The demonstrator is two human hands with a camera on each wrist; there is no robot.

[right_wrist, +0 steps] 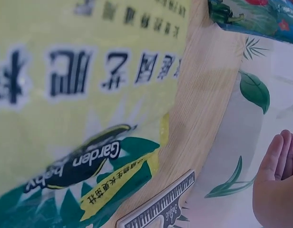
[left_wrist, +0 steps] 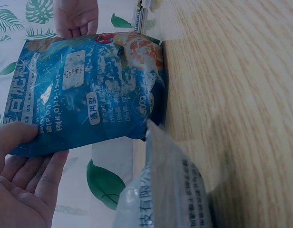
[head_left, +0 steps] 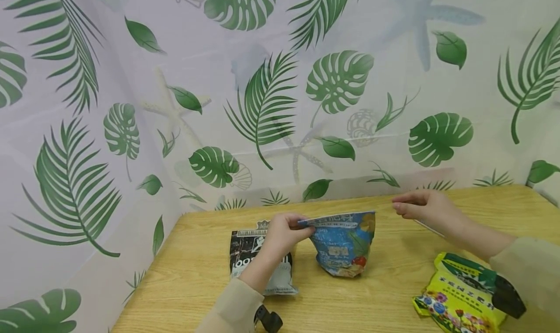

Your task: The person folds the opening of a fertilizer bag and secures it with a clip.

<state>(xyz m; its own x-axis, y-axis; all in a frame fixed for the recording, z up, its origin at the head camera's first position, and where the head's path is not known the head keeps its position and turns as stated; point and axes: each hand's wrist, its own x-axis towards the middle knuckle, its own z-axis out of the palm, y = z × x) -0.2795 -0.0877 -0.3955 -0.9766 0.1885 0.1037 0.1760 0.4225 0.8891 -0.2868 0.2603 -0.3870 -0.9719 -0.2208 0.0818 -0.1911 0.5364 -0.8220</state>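
A black-and-grey plastic bag (head_left: 239, 251) lies on the pale wooden worktop (head_left: 183, 270), partly covered by the left hand (head_left: 283, 232), which pinches the top corner of the blue printed plastic bag (head_left: 339, 245) standing mid-worktop. Only the left-wrist view shows that bag's lettered back. The right hand (head_left: 430, 210), fingers extended, holds nothing; its forearm mostly hides a piano-key strip (right_wrist: 158, 204), clearer in the right-wrist view. A yellow-and-green plastic bag (head_left: 461, 291) lies nearest right.

The wood-grain table (head_left: 380, 294) is carrying plenty: black-and-grey packet (head_left: 243, 249) lying at left, blue packet (head_left: 343, 248) standing mid-table, yellow packet (head_left: 461, 294) sprawling at right, keyboard-print strip (right_wrist: 158, 203) resting just beyond it!
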